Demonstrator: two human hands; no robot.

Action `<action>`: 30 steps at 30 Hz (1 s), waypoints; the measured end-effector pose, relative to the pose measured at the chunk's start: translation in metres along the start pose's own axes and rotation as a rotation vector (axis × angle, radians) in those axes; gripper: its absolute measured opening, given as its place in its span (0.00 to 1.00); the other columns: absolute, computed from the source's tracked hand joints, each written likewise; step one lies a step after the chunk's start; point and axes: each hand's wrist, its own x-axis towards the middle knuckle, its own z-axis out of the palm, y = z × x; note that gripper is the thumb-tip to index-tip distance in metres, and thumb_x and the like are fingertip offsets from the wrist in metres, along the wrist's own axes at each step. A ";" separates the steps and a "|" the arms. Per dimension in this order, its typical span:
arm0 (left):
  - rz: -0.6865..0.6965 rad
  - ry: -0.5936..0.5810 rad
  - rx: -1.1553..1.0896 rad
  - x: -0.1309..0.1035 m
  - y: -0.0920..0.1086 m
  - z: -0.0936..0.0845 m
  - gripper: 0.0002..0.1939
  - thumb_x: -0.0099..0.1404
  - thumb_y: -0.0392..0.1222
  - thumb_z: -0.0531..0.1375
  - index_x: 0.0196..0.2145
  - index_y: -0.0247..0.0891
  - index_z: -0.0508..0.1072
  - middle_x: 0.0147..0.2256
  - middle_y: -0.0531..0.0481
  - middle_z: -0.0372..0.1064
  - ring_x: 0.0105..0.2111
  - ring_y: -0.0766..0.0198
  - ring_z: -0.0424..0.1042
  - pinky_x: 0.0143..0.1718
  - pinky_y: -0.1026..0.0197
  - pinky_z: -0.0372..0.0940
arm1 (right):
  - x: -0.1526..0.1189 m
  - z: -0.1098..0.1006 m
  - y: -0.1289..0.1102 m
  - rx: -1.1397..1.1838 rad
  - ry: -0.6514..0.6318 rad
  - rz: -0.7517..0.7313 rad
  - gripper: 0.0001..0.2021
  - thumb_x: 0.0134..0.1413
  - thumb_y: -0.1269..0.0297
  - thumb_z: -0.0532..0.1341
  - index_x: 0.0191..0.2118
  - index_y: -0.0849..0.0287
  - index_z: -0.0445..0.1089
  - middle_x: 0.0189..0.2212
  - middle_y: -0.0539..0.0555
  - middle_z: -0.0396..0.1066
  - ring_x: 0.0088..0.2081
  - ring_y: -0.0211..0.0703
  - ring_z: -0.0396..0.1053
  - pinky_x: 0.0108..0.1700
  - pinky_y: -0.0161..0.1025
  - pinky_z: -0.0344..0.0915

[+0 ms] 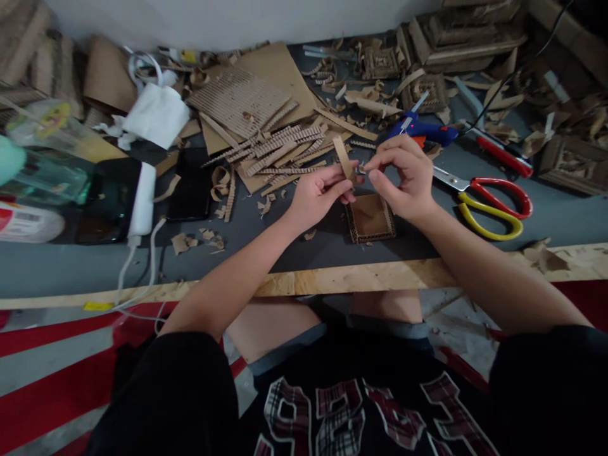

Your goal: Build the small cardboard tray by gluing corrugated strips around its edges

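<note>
My left hand (pixel 323 192) pinches a narrow cardboard strip (pixel 343 156), which stands upright between the thumb and fingers. Close by on the right, my right hand (pixel 403 174) has its thumb and forefinger pressed together at a small brown scrap (pixel 361 170), probably torn paper. Just below both hands, a small open cardboard box (pixel 371 218) with corrugated walls sits on the dark tabletop. Scissors (pixel 494 201) with one red and one yellow handle lie to the right, their blades partly behind my right wrist. Beyond that hand rests a blue glue gun (pixel 422 131).
Corrugated strips (pixel 289 149) and cardboard sheets (pixel 280 76) are piled behind the hands. A red-handled cutter (pixel 503 155) lies right. To the left are a black phone (pixel 189 193), a white power bank (pixel 142 199) with a cable and a tissue roll (pixel 159 114). A wooden edge (pixel 332 280) borders the table.
</note>
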 end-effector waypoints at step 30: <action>0.473 0.335 0.705 -0.012 0.007 0.007 0.17 0.70 0.55 0.62 0.38 0.39 0.83 0.35 0.48 0.83 0.31 0.66 0.81 0.36 0.66 0.74 | -0.001 0.008 -0.009 -0.012 -0.050 -0.190 0.04 0.66 0.66 0.58 0.39 0.56 0.69 0.37 0.53 0.71 0.39 0.43 0.72 0.41 0.41 0.69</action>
